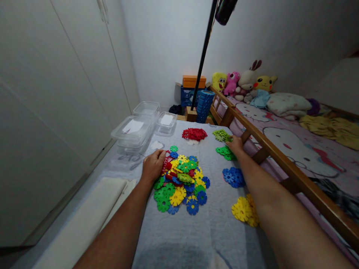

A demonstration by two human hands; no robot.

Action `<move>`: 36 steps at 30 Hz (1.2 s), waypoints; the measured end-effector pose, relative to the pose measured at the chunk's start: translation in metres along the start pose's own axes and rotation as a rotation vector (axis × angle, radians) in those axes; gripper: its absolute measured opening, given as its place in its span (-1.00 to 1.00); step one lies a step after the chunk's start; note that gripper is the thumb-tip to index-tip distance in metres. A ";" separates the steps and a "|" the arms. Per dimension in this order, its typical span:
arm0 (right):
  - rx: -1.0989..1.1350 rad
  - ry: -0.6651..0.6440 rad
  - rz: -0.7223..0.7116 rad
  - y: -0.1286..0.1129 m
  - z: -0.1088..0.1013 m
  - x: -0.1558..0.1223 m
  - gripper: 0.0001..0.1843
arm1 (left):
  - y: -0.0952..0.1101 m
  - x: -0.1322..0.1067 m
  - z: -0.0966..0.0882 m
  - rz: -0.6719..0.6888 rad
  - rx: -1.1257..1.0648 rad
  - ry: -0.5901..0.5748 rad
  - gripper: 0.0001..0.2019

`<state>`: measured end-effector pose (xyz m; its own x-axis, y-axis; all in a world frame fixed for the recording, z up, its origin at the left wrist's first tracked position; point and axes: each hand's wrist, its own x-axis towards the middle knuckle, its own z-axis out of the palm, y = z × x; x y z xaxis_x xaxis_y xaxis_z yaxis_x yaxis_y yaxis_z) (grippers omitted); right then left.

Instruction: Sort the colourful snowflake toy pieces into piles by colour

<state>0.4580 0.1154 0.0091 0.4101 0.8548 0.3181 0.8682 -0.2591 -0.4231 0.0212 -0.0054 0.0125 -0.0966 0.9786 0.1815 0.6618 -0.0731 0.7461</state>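
Observation:
A mixed heap of plastic snowflake discs (183,167) in red, yellow, green and blue lies mid-table. At its left edge my left hand (153,165) has its fingers closed on red snowflake discs (166,165). My right hand (236,144) reaches to the far right, its fingertips pinched at the edge of a light green disc pile (221,135); exactly what lies between them is partly hidden. Nearer along that side are a green pile (225,152), a blue pile (233,177) and a yellow pile (243,210), partly behind my right forearm. A red pile (194,134) sits at the back.
Clear plastic boxes (131,129) and a smaller lidded box (166,121) stand at the back left. Folded cream cloth (95,209) lies front left. A wooden bed rail (269,149) borders the right side. Behind the table rise a black pole (202,56) and a blue foam roller (204,106).

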 end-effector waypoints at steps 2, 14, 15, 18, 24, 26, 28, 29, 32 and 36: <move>0.008 -0.004 -0.012 -0.005 0.001 -0.001 -0.55 | 0.000 0.000 0.000 0.000 -0.002 -0.002 -0.51; -0.048 -0.015 -0.006 -0.035 -0.009 -0.001 -0.64 | 0.002 -0.001 0.000 -0.016 -0.037 -0.005 -0.52; -0.041 0.002 -0.019 -0.041 -0.012 -0.003 -0.64 | 0.001 -0.001 0.000 -0.015 -0.042 -0.001 -0.52; 0.022 0.012 -0.129 -0.073 -0.017 -0.014 -0.67 | -0.001 0.000 0.002 -0.016 -0.061 0.015 -0.52; 0.271 -0.512 -0.568 -0.158 -0.005 -0.066 -0.80 | -0.005 0.002 0.005 -0.027 -0.094 0.058 -0.49; 0.270 -0.637 -0.653 -0.181 0.006 -0.087 -0.81 | -0.005 0.001 0.005 -0.023 -0.094 0.057 -0.51; 0.230 -0.635 -0.713 -0.199 0.018 -0.104 -0.76 | -0.003 0.001 0.004 -0.018 -0.092 0.054 -0.52; 0.202 -0.609 -0.739 -0.206 0.023 -0.111 -0.72 | -0.003 0.000 0.003 -0.015 -0.091 0.053 -0.53; 0.110 -0.532 -0.788 -0.221 0.038 -0.122 -0.58 | -0.002 0.000 0.002 -0.011 -0.087 0.051 -0.54; -0.032 -0.544 -0.773 -0.229 0.049 -0.123 -0.47 | -0.005 0.000 0.003 -0.005 -0.066 0.046 -0.55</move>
<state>0.1948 0.0921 0.0251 -0.4619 0.8850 0.0581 0.8555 0.4618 -0.2342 0.0204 -0.0043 0.0069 -0.1348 0.9692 0.2062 0.6106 -0.0826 0.7876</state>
